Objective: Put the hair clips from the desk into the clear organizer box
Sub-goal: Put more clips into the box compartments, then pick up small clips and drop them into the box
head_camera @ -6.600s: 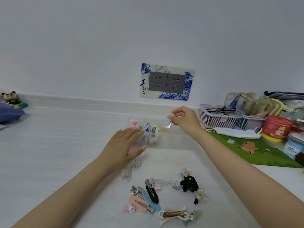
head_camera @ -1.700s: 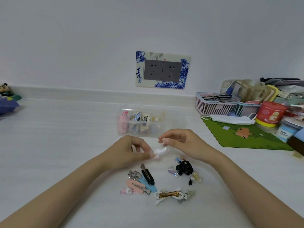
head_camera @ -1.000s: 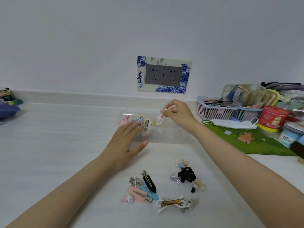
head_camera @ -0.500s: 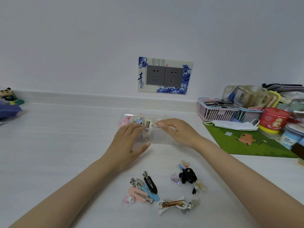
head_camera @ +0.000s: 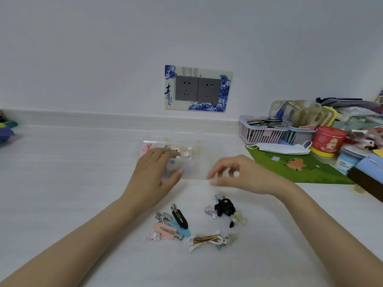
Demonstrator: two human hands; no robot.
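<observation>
Two hands over desk (head_camera: 62,183): left hand (head_camera: 153,179) flat, fingers spread, resting on clear box (head_camera: 199,160); right hand (head_camera: 244,175) loosely curled near its front edge, seemingly holding nothing, though blurred. Some clips inside box at left. Loose hair clips (head_camera: 186,224) heaped nearer, between forearms, apart from box.

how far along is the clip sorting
Done: several clips already sit in the left end of the clear organizer box. In hand: nothing; the left hand rests on the box, the right hand is empty. Left: a pile of hair clips on the desk.
</observation>
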